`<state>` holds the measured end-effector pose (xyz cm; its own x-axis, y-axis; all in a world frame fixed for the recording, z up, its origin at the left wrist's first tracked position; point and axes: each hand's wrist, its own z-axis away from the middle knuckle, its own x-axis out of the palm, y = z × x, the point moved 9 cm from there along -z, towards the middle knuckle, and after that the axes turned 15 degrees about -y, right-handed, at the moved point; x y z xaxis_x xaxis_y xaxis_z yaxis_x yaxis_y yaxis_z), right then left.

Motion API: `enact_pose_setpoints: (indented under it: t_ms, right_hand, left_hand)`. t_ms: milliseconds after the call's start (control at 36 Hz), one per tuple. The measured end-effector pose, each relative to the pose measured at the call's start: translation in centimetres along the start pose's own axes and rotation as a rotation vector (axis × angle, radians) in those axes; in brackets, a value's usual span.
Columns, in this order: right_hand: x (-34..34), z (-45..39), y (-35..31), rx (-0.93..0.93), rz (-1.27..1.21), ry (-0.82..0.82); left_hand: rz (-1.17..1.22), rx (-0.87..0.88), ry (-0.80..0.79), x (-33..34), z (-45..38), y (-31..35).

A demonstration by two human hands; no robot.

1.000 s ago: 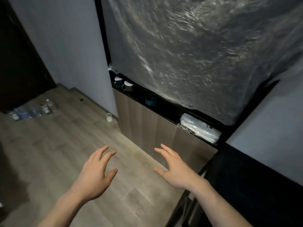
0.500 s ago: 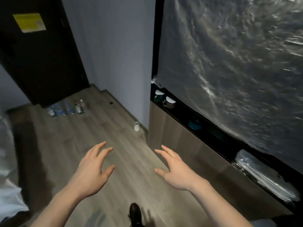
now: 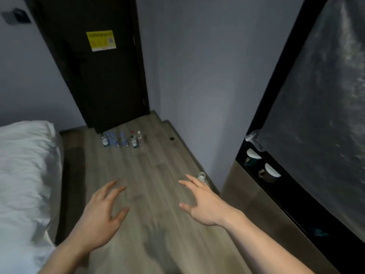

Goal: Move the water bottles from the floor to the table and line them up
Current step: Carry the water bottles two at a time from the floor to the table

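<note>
Leftmost, white bedding (image 3: 23,175) edges the wood floor (image 3: 154,194). Left hand (image 3: 100,212) hovers with fingers spread, holding nothing. Water bottles (image 3: 122,139) stand clustered on the floor by the dark door (image 3: 92,76), well apart from both hands. Right hand (image 3: 205,202) likewise spread and empty. Best to walk close, crouch, grip each bottle by its body, upright.

The floor (image 3: 158,175) is grey-brown wood-grain plank. The door (image 3: 102,80) is near-black with a yellow notice (image 3: 100,40) (its print too blurred to read). The water bottles (image 3: 122,139) are clear, several blue-labelled, one red-capped. White bedding (image 3: 21,165). Pale grey-blue wall (image 3: 197,66). White-lined mugs (image 3: 262,168) sit in a black niche.
</note>
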<state>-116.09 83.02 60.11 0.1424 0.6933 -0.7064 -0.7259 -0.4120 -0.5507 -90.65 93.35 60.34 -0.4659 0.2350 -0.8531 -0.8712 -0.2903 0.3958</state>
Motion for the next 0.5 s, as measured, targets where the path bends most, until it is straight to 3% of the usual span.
enact_pose_setpoints:
  t_ms: [500]
  right_hand:
    - [-6.2, -27.5, -11.4, 0.071, 0.014, 0.058]
  left_hand:
    - [-0.032, 0.129, -0.009, -15.1, -21.6, -19.7]
